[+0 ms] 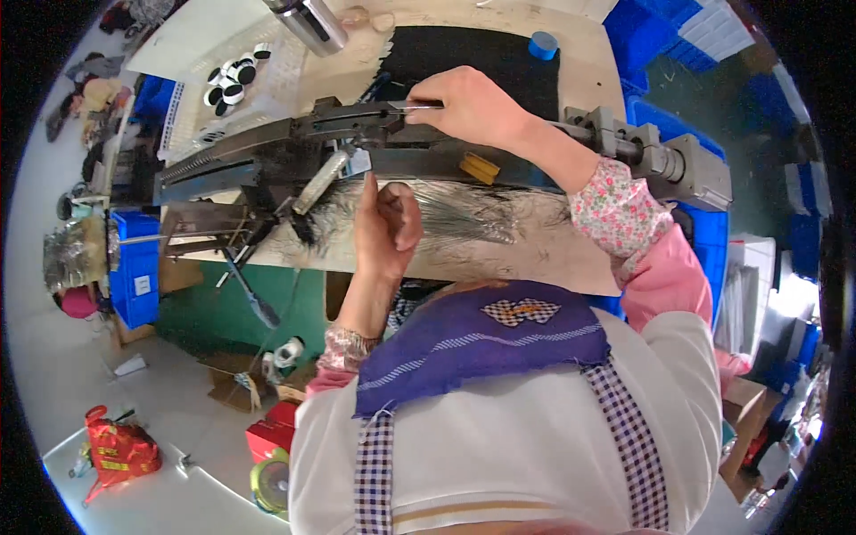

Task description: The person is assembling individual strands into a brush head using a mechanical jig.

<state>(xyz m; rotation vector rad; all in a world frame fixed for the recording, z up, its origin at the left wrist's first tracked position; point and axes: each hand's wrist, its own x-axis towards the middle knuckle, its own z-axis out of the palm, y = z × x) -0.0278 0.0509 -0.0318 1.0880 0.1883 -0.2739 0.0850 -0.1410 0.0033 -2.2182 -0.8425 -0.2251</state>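
Observation:
A long dark metal bench machine [259, 143] runs across the worktable in front of me. My right hand [477, 105] reaches over its middle, fingers pinched at a thin metal piece [426, 105] along the machine's top. My left hand [388, 227] is raised just in front of the machine, one digit pointing up and the other fingers curled in. Whether anything lies in those curled fingers cannot be made out. Between the hands and below the machine lie many thin wires [464, 218], loosely bundled. A yellow block [480, 168] rests on the machine's front side.
At the machine's right end sits a grey cylindrical drive unit [687, 169]. A white plastic basket [192, 129] holds several black-and-white rolls [234, 82]. Behind are a steel flask [312, 25], a black mat [481, 67] and a blue tape roll [542, 45]. Blue bins [134, 276] flank the table.

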